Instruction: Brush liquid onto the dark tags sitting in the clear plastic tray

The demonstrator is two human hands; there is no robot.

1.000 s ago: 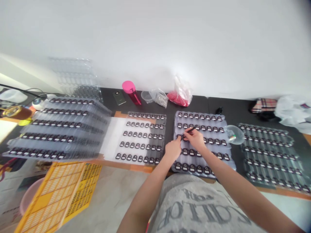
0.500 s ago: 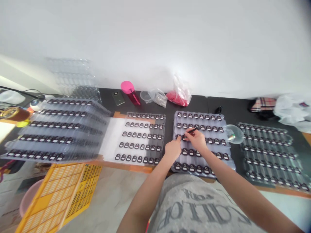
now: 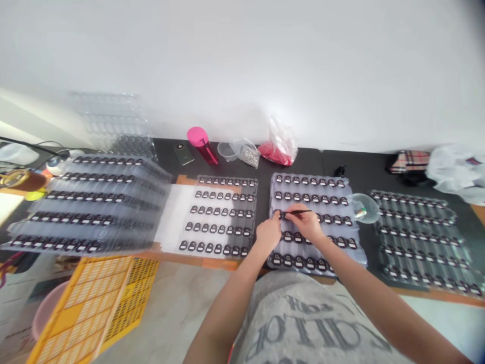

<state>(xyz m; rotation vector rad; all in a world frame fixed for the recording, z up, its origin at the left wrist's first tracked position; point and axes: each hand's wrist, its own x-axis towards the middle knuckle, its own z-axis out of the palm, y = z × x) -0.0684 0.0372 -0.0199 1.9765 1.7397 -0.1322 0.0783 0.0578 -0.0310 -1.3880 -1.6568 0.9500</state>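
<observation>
A clear plastic tray point(image 3: 314, 254) with rows of small black parts lies in front of me. My right hand point(image 3: 305, 221) is closed on a thin dark pen-like tool point(image 3: 301, 211), its tip at a black part in the third row. Beside it, my left hand point(image 3: 269, 231) has a finger extended onto the row's leftmost black part point(image 3: 277, 214); whether it grips that part cannot be made out. The tool now lies nearly level, and my fingers hide some parts of the row.
A similar tray point(image 3: 244, 205) sits partly over white paper point(image 3: 170, 217) to the left, beyond it a tall tray stack point(image 3: 140, 202). Another tray point(image 3: 420, 242) and a round clear lid point(image 3: 366, 208) are right. Behind stand a pink bottle point(image 3: 202, 144) and bags point(image 3: 278, 146).
My right hand has shifted slightly down, and the tool has tilted from slanting upward to nearly level. My left hand has barely moved.
</observation>
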